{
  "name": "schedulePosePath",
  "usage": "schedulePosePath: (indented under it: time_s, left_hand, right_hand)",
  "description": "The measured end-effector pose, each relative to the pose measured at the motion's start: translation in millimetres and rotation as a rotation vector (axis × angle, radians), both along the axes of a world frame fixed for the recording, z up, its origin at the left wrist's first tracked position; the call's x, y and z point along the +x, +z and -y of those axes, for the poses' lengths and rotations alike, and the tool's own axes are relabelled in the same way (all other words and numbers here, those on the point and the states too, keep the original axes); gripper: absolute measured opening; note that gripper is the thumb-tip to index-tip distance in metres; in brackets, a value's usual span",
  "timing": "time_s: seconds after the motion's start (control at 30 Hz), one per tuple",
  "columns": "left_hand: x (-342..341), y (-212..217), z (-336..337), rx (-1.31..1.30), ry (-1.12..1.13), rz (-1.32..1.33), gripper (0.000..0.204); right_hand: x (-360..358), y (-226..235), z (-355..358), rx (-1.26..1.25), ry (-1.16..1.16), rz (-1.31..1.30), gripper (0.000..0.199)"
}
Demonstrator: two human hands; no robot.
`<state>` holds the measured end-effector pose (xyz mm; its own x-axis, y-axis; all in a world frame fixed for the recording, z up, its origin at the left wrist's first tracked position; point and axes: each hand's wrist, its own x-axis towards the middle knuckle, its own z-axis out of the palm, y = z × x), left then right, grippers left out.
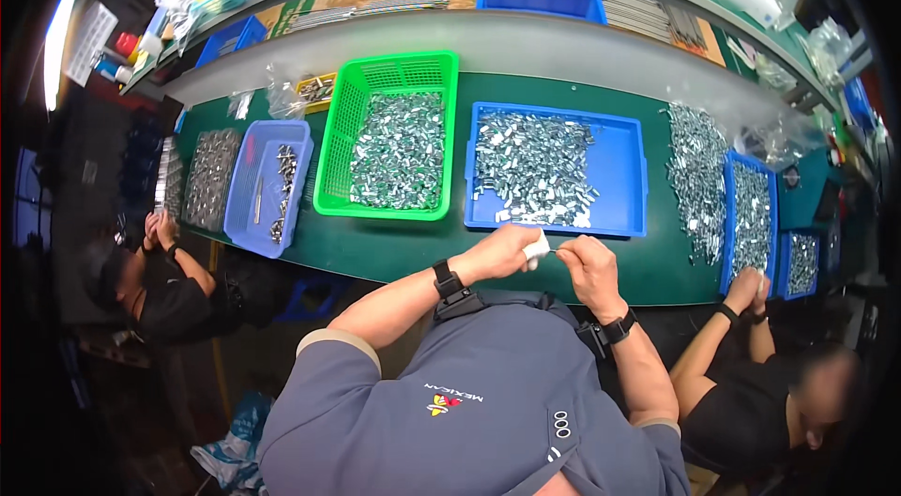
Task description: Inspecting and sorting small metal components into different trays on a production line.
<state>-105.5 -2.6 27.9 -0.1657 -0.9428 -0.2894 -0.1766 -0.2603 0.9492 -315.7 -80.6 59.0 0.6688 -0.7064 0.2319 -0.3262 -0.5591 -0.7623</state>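
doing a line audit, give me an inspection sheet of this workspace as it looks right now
surface: green table, long and curved, bare strip at the near edge.
job's things: blue tray of small silver metal pieces just beyond the hands; green basket of similar pieces to its left.
clutter: loose pile of metal pieces on the table at right; clear plastic bags behind the basket.
hands: left hand pinches a small white piece; right hand meets it at the fingertips.
cables: nothing seen.
surroundings: a co-worker's hands at left, another's at right, each at trays of parts.
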Motion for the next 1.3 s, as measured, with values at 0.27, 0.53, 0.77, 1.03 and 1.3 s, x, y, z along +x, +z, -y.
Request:
schedulePosePath:
  time_s: [0.27,0.53,0.77,1.03,1.3]
  left_hand:
    - [35,-8,-12,0.086,0.184,0.060,0.028]
    - [142,0,-20,-0.287,0.470,1.148,0.017]
    - [95,-52,41,-0.413,0.216,1.036,0.022]
    - [85,-123,60,-0.366,0.137,1.156,0.008]
    - [67,-88,30,-0.445,0.120,0.927,0.017]
  right_hand:
    - [-30,-5,20,0.157,-0.058,0.031,0.006]
    - [-53,-33,15,0.439,-0.173,0.077,0.011]
    - [-51,-36,14,0.482,-0.195,0.103,0.015]
    - [-39,-22,-1,0.497,-0.187,0.107,0.015]
    - [-36,-26,0,0.469,-0.168,0.081,0.016]
